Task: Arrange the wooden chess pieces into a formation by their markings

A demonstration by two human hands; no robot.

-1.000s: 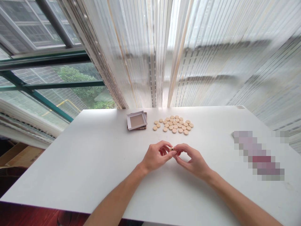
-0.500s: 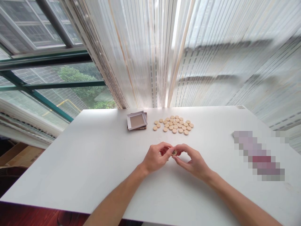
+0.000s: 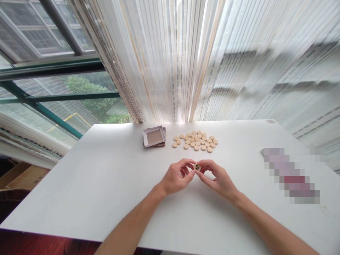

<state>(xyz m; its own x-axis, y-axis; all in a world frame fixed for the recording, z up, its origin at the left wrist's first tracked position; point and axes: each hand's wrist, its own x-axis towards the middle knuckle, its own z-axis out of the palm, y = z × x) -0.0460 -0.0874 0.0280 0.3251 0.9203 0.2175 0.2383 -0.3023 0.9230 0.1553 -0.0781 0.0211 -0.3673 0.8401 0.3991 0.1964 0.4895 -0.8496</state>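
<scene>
A round wooden Chinese chess piece with a black character faces me, raised over the table. My left hand pinches its left edge between thumb and fingers. From the other side, my right hand pinches its right edge the same way. Beyond my hands several more chess pieces lie loosely grouped on the white table, their upper faces looking blank.
A shallow open box tray rests slightly askew on a dark box part left of the pieces. On the right lies a pixelated, pinkish object. Striped curtains and a window border the table's far side.
The chess piece has turned upright, so its character now shows fully. My right hand's fingers have shifted to its right edge, and my left hand keeps its grip.
</scene>
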